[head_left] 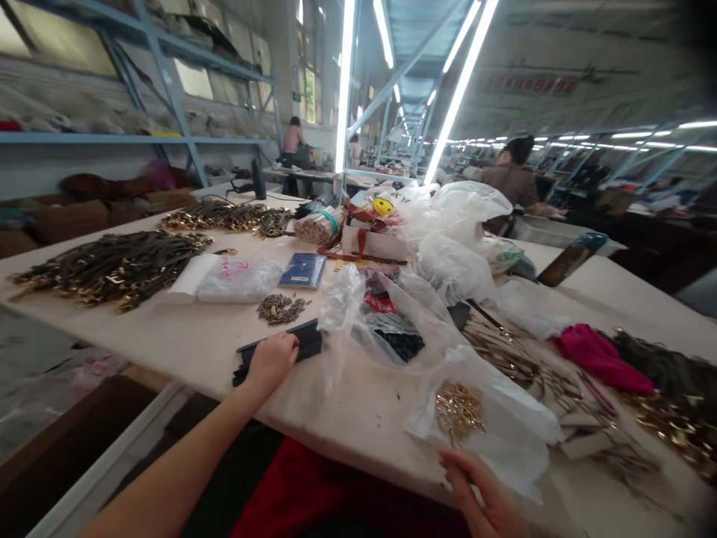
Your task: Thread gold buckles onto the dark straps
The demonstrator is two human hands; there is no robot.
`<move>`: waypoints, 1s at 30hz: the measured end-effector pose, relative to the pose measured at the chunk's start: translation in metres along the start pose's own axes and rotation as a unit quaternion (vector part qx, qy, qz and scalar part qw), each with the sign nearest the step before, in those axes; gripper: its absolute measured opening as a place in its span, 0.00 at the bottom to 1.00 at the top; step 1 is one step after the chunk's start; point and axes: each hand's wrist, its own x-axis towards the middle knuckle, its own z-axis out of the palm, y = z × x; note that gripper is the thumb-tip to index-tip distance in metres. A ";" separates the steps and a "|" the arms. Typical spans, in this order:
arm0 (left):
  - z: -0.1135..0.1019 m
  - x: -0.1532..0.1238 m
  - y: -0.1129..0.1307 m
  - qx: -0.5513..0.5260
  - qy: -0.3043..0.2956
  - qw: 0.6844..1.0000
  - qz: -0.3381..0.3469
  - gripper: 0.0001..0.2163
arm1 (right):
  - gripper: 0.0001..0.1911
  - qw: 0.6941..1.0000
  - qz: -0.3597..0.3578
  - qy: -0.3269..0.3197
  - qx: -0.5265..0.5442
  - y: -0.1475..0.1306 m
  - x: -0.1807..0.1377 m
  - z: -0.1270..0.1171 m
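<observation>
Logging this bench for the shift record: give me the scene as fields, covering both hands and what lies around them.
Left hand: left hand rests on a stack of black strips
Right hand: right hand at the table edge, touching a clear bag of gold hardware
Nearby: small pile of metal pieces, blue booklet, pink cloth
Far left: dark straps with gold buckles
Background: a seated person

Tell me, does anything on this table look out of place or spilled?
The black strips under the left hand stick out past the table edge. A small heap of gold metal pieces lies loose beside them, outside any bag.
</observation>
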 end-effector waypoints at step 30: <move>-0.025 -0.067 0.148 -0.755 -0.336 0.476 -0.300 0.17 | 0.06 0.980 0.043 -0.049 -0.188 0.028 0.174 0.057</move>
